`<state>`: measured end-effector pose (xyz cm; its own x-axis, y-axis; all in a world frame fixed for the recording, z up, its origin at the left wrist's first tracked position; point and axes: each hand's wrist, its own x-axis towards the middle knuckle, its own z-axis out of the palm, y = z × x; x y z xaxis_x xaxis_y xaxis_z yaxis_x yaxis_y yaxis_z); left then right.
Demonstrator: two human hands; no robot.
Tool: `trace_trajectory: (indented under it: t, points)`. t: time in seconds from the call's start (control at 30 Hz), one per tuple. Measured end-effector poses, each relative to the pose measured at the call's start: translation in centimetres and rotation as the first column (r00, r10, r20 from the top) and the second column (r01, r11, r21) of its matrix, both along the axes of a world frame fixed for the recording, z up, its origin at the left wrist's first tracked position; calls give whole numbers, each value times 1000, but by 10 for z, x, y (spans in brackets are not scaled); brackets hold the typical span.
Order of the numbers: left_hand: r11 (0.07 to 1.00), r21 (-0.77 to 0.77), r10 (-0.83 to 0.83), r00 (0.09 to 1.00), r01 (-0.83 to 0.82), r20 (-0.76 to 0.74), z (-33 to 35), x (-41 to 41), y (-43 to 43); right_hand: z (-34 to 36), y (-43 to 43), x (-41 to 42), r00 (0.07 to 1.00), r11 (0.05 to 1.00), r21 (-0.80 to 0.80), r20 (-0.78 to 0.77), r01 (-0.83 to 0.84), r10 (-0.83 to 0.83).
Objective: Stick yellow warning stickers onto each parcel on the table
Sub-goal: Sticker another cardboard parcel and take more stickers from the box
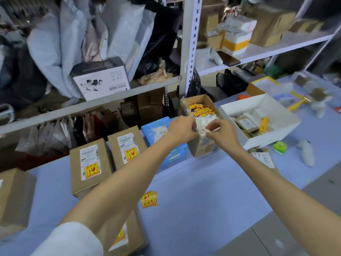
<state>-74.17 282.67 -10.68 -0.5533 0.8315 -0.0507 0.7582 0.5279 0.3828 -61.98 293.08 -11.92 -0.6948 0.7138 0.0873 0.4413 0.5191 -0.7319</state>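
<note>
Hands: left hand [181, 129] and right hand [220, 131] both pinch a pale slip [202, 128] at the near rim of the sticker box [201, 145]. Sticker or backing, too blurred to tell.
Stickers: yellow stack [200, 109] inside the box; loose pile [149, 199] on the table [203, 182].
Handling: probably feather-light, floppy and tacky, so best pinched by a corner.
Parcels: brown parcels [90, 167] wear yellow — blue parcel [156, 130] shows none.

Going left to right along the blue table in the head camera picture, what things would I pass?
Plain cardboard parcel → brown parcel with yellow sticker → second stickered brown parcel → blue parcel → open box of stickers → white box → small green thing → white handheld gadget.
</note>
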Motion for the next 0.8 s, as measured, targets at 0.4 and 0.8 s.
trace_trajectory:
  t: [0.4, 0.8]
  points:
    - [997, -51, 62, 994, -57, 94, -14, -28, 48, -4, 65, -36, 996, 997, -72, 87, -19, 26]
    - [935, -60, 355, 920, -350, 166, -30, -43, -89, -12, -36, -60, 878, 890, 101, 249, -444, 410]
